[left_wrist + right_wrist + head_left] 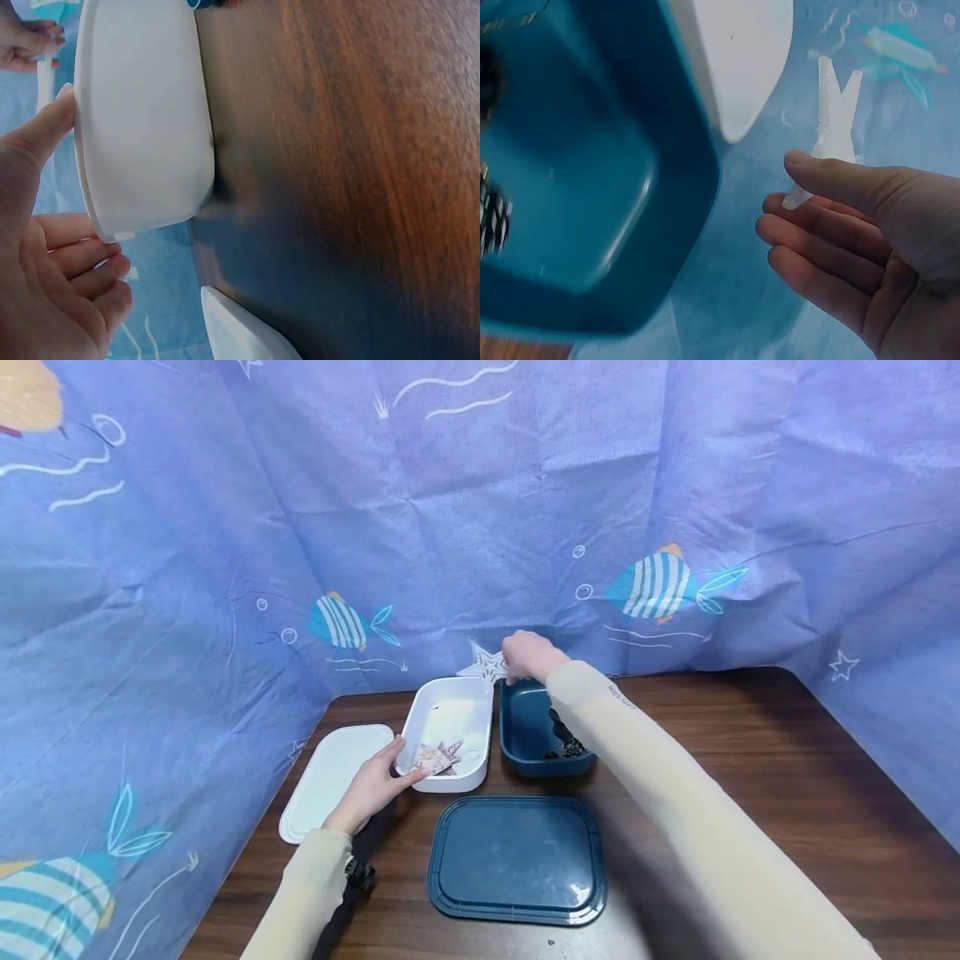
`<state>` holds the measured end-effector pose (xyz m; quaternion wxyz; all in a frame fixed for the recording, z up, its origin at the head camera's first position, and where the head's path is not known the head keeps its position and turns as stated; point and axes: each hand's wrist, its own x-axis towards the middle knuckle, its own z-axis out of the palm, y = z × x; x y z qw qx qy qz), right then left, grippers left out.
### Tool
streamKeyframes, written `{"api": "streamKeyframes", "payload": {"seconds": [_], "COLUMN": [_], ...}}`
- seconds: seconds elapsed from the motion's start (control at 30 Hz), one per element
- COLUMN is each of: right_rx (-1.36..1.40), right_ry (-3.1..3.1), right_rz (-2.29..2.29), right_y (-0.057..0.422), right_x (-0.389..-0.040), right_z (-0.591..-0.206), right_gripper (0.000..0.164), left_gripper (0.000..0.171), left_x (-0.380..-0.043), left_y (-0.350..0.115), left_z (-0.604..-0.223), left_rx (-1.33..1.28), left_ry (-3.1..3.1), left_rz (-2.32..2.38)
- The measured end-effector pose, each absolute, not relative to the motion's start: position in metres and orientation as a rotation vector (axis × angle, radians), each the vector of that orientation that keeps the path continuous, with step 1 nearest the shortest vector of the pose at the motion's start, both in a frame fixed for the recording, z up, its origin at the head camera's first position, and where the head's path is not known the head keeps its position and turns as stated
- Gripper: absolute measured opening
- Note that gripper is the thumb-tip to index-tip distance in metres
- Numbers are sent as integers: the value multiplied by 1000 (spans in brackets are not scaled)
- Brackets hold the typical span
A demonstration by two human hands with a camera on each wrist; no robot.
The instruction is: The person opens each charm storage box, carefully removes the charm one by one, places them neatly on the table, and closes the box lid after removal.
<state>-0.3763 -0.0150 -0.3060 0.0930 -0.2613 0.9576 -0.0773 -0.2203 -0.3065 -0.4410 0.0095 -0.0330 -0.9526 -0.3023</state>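
A white star-shaped ornament (486,665) hangs from my right hand (528,656), above the far edges of two containers. In the right wrist view, thumb and fingertips pinch one point of the star (836,116). My left hand (378,781) grips the near-left corner of a white container (450,783); in the left wrist view its thumb (52,124) touches the rim. Pale and pinkish star-shaped pieces (442,758) lie inside, near the front. Beside it stands a dark blue container (543,768) with dark, partly shiny things (572,747), some hidden by my right sleeve.
A white lid (330,781) lies left of the white container, partly behind my left hand. The dark blue lid (517,860) lies flat in front of both containers. A blue fish-patterned cloth (465,543) hangs behind and beside the wooden table (750,760).
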Motion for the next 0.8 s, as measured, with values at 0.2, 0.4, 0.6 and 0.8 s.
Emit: {"api": "streamKeyframes", "payload": {"seconds": [0.2, 0.4, 0.6, 0.8], "right_rx": [-734, -631, -593, -555], "right_ry": [2962, 3015, 3051, 3058], "right_rz": [-257, -303, -320, -349], "right_y": [26, 66, 103, 138], "right_x": [-381, -385, -388, -387], "right_z": [-296, -290, -286, -282], "right_gripper": [28, 35, 36, 42], "left_gripper": [95, 93, 91, 90], "left_x": [-221, -221, -218, -217], "left_y": [-305, -304, -303, -301], "left_z": [-440, -439, -439, -438], "left_rx": [-118, -138, -123, -114], "left_ry": [-2971, -2972, -2992, -2991], "left_rz": [-886, -887, -880, -878]}}
